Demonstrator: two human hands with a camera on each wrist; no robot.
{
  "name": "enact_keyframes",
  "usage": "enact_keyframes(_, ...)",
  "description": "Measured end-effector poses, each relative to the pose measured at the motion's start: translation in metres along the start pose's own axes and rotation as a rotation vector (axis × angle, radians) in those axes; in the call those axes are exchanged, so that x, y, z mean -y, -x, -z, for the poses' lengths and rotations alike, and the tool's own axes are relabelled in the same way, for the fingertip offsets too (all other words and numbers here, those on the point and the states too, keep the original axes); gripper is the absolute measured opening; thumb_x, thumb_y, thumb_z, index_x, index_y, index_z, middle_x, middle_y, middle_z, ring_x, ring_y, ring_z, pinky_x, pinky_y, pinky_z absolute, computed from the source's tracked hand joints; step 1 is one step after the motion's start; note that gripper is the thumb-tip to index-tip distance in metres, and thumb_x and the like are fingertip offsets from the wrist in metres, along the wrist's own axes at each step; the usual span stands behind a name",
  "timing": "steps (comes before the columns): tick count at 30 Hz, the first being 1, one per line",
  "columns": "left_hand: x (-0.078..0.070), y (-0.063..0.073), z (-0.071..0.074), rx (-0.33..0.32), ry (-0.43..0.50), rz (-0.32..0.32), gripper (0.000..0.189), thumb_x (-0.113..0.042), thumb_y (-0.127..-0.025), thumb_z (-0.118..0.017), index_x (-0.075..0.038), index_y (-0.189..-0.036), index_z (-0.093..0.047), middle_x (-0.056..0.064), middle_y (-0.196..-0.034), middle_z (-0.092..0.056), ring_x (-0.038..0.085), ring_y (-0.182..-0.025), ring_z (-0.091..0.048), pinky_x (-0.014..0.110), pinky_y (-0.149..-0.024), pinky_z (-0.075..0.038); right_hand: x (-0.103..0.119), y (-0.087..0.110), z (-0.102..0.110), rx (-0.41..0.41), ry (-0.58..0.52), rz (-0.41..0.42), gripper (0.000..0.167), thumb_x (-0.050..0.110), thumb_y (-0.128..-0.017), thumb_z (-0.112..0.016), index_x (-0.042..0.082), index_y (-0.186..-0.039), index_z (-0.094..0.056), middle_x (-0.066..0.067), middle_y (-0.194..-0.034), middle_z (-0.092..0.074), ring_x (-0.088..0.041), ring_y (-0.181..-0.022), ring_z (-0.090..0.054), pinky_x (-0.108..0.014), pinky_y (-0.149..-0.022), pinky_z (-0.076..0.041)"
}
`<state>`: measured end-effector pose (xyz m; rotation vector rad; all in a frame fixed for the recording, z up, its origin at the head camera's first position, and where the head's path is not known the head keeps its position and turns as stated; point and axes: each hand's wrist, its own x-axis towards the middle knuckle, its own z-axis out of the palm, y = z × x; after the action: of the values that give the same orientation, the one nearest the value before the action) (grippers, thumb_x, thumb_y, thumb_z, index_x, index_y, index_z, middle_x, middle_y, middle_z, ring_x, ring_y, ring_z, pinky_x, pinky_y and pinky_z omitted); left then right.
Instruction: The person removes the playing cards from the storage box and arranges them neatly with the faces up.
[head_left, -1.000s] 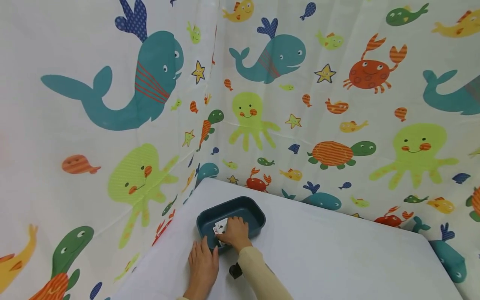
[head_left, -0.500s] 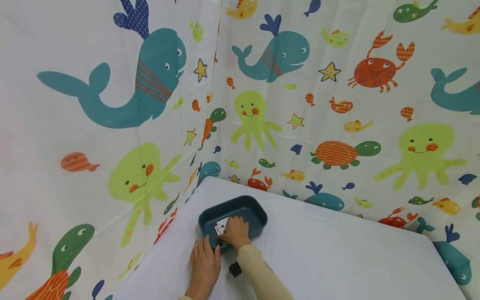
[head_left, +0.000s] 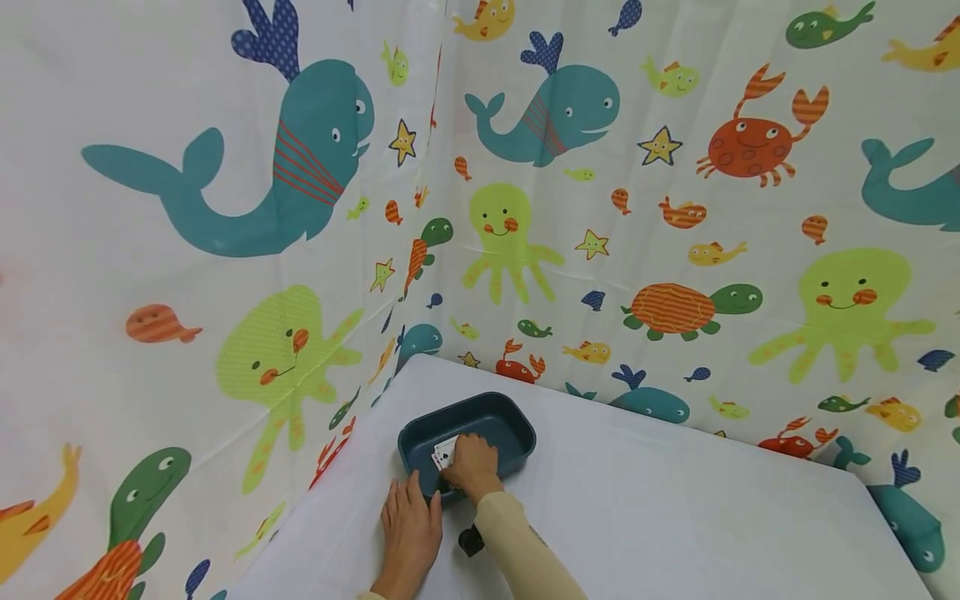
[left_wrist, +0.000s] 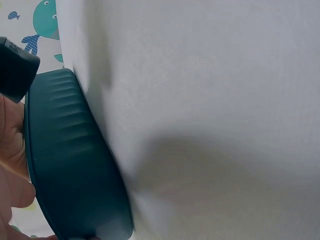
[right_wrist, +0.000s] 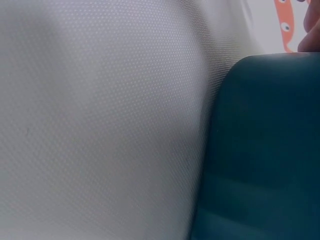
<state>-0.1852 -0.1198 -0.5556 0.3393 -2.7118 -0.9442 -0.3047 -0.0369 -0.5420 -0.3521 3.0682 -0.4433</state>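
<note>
A dark teal tray (head_left: 517, 433) sits on the white table, with playing cards (head_left: 444, 452) lying near its middle; a spade symbol shows on one. My right hand (head_left: 474, 467) reaches over the near rim, its curled fingers gripping the cards and covering part of them. At the near left corner my left hand (head_left: 411, 529) rests against the tray's rim with its fingers fairly straight. In the left wrist view the tray's outer side (left_wrist: 75, 165) shows, with parts of the hands beyond its rim. The right wrist view shows mostly the tray's wall (right_wrist: 265, 150); the cards are hidden there.
A small black device (head_left: 471, 542) is at the right forearm. The white table (head_left: 660, 517) extends to the right. Behind and to the left hangs a curtain (head_left: 420, 83) printed with sea animals, meeting the table's far edge.
The head view has shifted very slightly. Both hands stay in nearly the same place at the tray, and the cards have barely moved.
</note>
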Motion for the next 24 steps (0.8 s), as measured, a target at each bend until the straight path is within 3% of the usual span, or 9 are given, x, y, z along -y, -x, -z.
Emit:
enact_keyframes(11, -0.002, 0.0, 0.0, -0.001, 0.001, 0.004, 0.055, -0.021, -0.103, -0.06, 0.013, -0.142, -0.042, 0.036, -0.14, -0.048, 0.056, -0.141, -0.031, 0.068, -0.115, -0.024, -0.004, 0.001, -0.002, -0.018, -0.053, 0.005, 0.051, 0.039, -0.075, -0.09, 0.003, -0.106, -0.071, -0.009, -0.093, -0.067, -0.025, -0.086, -0.063, -0.05, -0.083, -0.056)
enact_keyframes(14, -0.001, 0.002, 0.001, -0.008, 0.002, -0.008, 0.055, -0.021, -0.103, -0.06, 0.013, -0.141, -0.043, 0.036, -0.139, -0.048, 0.056, -0.141, -0.031, 0.068, -0.114, -0.024, -0.005, 0.003, 0.0, -0.039, -0.171, -0.01, 0.056, 0.045, -0.077, -0.087, 0.004, -0.111, -0.07, -0.009, -0.1, -0.068, -0.026, -0.092, -0.063, -0.05, -0.084, -0.056)
enact_keyframes(17, 0.0, 0.003, 0.001, -0.014, 0.002, -0.016, 0.054, -0.021, -0.103, -0.06, 0.014, -0.141, -0.043, 0.036, -0.138, -0.049, 0.057, -0.14, -0.031, 0.069, -0.114, -0.025, -0.007, 0.004, 0.005, -0.045, -0.36, -0.031, 0.066, 0.048, -0.078, -0.085, 0.004, -0.123, -0.068, -0.013, -0.115, -0.069, -0.03, -0.104, -0.065, -0.053, -0.09, -0.055)
enact_keyframes(21, -0.001, 0.004, 0.001, -0.019, 0.01, -0.007, 0.055, -0.021, -0.102, -0.061, 0.013, -0.141, -0.043, 0.036, -0.138, -0.049, 0.057, -0.141, -0.031, 0.07, -0.114, -0.024, -0.011, 0.001, 0.011, -0.012, -0.588, -0.048, 0.073, 0.047, -0.081, -0.084, 0.001, -0.133, -0.062, -0.018, -0.128, -0.066, -0.035, -0.116, -0.063, -0.054, -0.097, -0.053)
enact_keyframes(24, -0.004, 0.005, 0.0, -0.01, 0.011, 0.001, 0.055, -0.021, -0.102, -0.062, 0.013, -0.141, -0.043, 0.036, -0.139, -0.049, 0.057, -0.141, -0.031, 0.07, -0.114, -0.025, -0.017, -0.003, 0.013, 0.02, -0.683, -0.058, 0.072, 0.043, -0.083, -0.083, -0.001, -0.135, -0.06, -0.02, -0.131, -0.064, -0.036, -0.12, -0.061, -0.053, -0.101, -0.052)
